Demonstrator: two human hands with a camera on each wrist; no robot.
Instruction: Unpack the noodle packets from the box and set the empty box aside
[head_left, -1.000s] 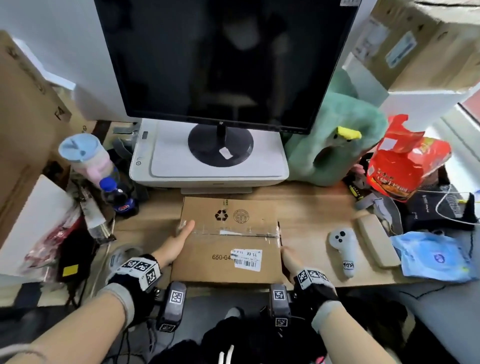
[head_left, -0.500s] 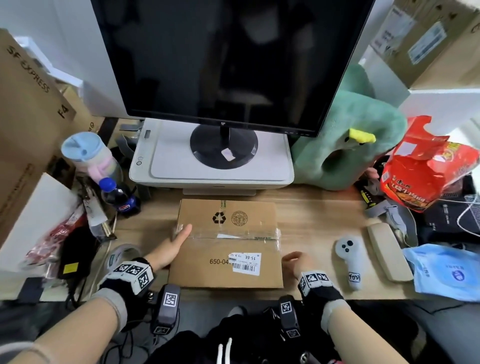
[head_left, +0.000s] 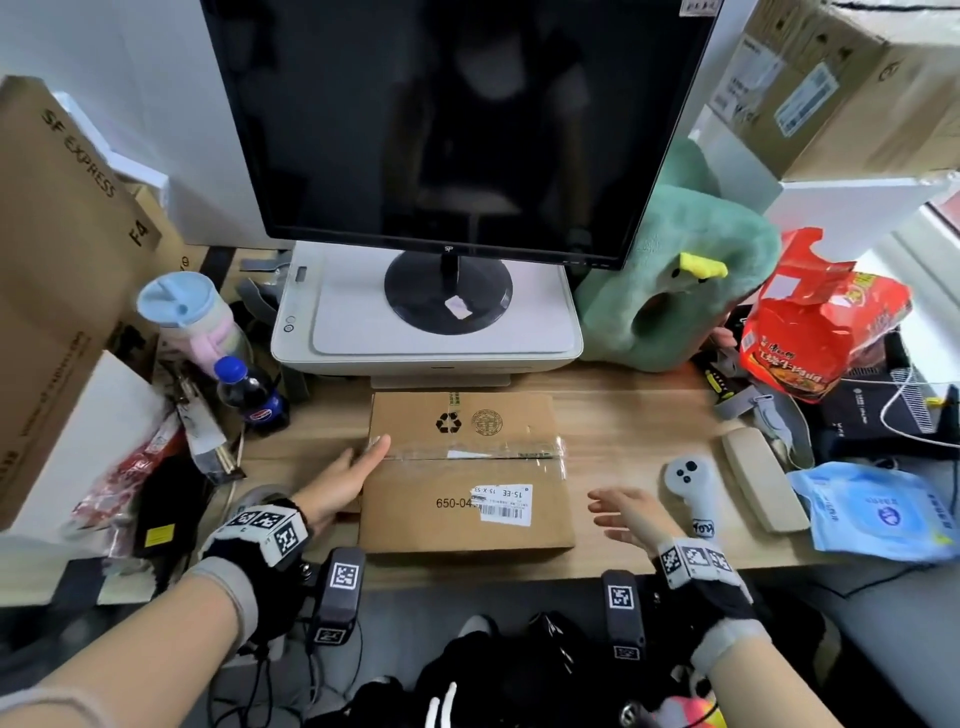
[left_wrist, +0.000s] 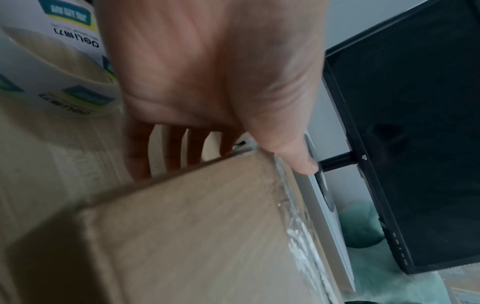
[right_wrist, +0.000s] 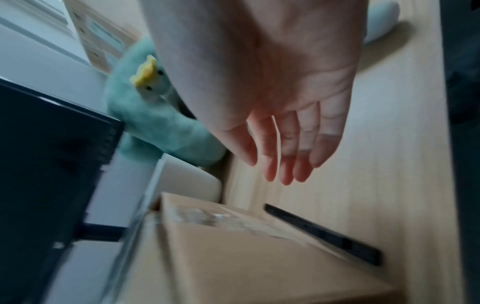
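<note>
One taped cardboard box lies on the desk, with one barcode label on its near half and one strip of clear tape across it. Two hands: the left hand at the box's left side, the right hand just right of it. Far behind stands one monitor on one white printer. To the left: one lidded cup, one dark soda bottle. To the right: one green plush, one red noodle bag, one grey controller, one beige case, one blue wipes pack. Two big cartons, one far left, one far right
</note>
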